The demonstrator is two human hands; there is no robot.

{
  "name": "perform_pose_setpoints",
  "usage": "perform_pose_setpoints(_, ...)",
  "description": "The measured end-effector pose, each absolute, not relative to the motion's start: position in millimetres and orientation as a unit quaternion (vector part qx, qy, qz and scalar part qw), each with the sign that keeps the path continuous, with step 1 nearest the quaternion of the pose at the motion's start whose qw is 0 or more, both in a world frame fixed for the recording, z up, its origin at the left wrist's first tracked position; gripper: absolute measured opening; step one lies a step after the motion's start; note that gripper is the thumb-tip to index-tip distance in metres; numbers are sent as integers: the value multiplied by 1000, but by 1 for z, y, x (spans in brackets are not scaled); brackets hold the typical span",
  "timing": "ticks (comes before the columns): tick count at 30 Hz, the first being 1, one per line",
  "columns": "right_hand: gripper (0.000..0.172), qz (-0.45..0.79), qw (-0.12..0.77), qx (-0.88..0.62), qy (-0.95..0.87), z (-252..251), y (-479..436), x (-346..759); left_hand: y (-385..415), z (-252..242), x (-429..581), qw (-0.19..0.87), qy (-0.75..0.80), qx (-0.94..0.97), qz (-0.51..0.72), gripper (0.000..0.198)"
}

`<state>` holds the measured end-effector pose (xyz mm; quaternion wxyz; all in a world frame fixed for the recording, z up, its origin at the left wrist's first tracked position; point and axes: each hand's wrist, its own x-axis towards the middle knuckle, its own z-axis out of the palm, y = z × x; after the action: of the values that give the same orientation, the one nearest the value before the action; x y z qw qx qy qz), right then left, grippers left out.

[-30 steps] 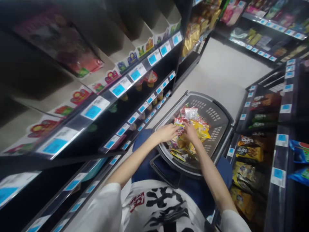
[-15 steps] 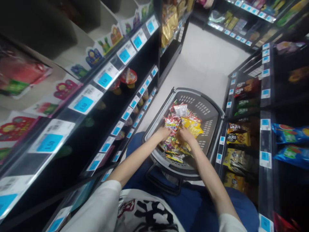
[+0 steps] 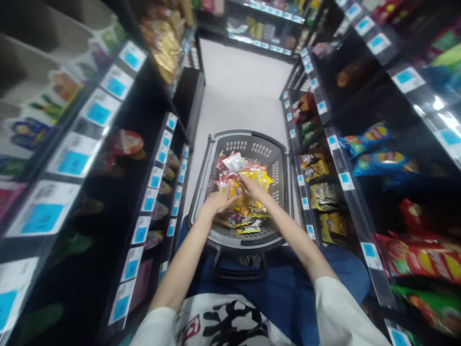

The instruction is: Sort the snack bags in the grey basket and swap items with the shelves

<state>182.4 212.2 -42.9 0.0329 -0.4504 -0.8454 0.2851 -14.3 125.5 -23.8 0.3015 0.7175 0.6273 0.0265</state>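
A grey plastic shopping basket (image 3: 274, 168) stands on the aisle floor in front of my knees, filled with several colourful snack packets (image 3: 240, 169). Both my hands are down inside it, on the pile. My left hand (image 3: 219, 201) lies over the packets at the left with its fingers curled around a yellow packet (image 3: 236, 190). My right hand (image 3: 253, 186) pinches the same cluster of yellow packets from the right. The two hands almost touch.
Black shelves with blue price tags line both sides of the narrow aisle. Jelly cups (image 3: 126, 142) sit on the left shelves; chip bags (image 3: 367, 139) and snack bags (image 3: 317, 168) on the right. A pale floor (image 3: 245, 91) runs ahead to more shelving.
The view has swung right so the basket now sits centred and straight ahead. Both hands stay in the basket on the packets, shifted slightly closer together.
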Motion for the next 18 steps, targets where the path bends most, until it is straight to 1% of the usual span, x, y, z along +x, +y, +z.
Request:
perform_pose_setpoints(2,32,299,76,-479,-822,-35,204,187,129,-24,-17,306,613,727,41,88)
perform_pose_setpoints(4,30,310,124,-505,-796,-21,194,194,129,-24,-18,315,598,734,75,85)
perform_pose_setpoints(9,29,347,259,-553,-712,27,160,232,125,-19,-13,358,552,715,236,74)
perform_pose_setpoints(13,37,421,358,-585,-594,41,122,261,119,-7,-7,407,515,663,361,62)
perform_pose_setpoints(16,46,498,406,-583,-497,34,97,263,112,2,-5,443,491,639,392,59)
perform_pose_setpoints(18,52,545,428,-567,-445,27,88,256,108,6,-4,445,494,631,400,54)
